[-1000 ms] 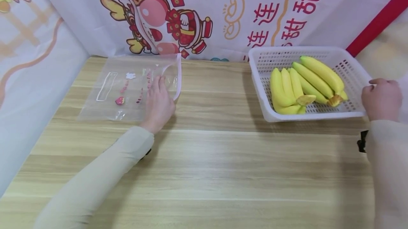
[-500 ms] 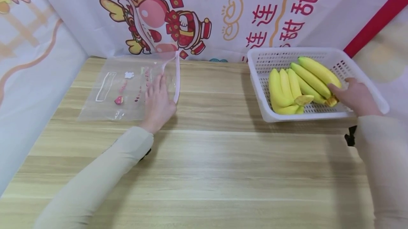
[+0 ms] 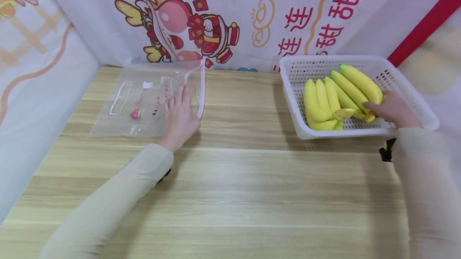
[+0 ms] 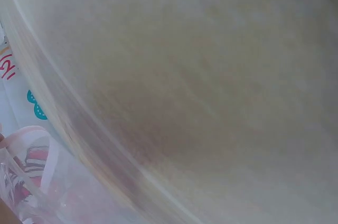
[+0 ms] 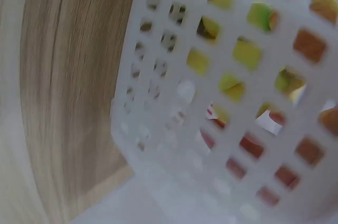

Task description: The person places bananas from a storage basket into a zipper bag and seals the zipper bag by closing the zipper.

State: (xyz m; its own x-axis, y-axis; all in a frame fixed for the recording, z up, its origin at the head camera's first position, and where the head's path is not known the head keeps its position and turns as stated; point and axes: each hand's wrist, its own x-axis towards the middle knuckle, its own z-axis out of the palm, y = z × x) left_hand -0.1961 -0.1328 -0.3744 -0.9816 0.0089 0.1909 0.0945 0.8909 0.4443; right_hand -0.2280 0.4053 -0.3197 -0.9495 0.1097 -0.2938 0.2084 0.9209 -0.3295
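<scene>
In the head view, my left hand (image 3: 180, 121) holds the mouth edge of a clear plastic zip bag (image 3: 120, 125), which lies flat with pink and white prints. Its thumb is hidden. A pale blurred surface fills most of the left wrist view, with a bit of the bag's pink-white rim (image 4: 50, 163) at lower left. Inside a white basket (image 3: 300, 125), my right hand (image 3: 397, 111) grips the right bunch of bananas (image 3: 360, 87), thumb by the stem and fingers behind it. Left of it lies another bunch of bananas (image 3: 318, 107). The basket's perforated wall (image 5: 169, 81) blocks the right wrist view.
Both bag and basket rest on a wood-grain table (image 3: 248, 187). A white printed cloth (image 3: 252, 19) hangs along the back edge, with another cloth (image 3: 32, 91) at the left side. A red band (image 3: 425, 21) runs behind the basket at right.
My right hand has moved left from the basket's right rim into the basket and taken hold of the right bunch of bananas. My left hand stays at the bag's mouth.
</scene>
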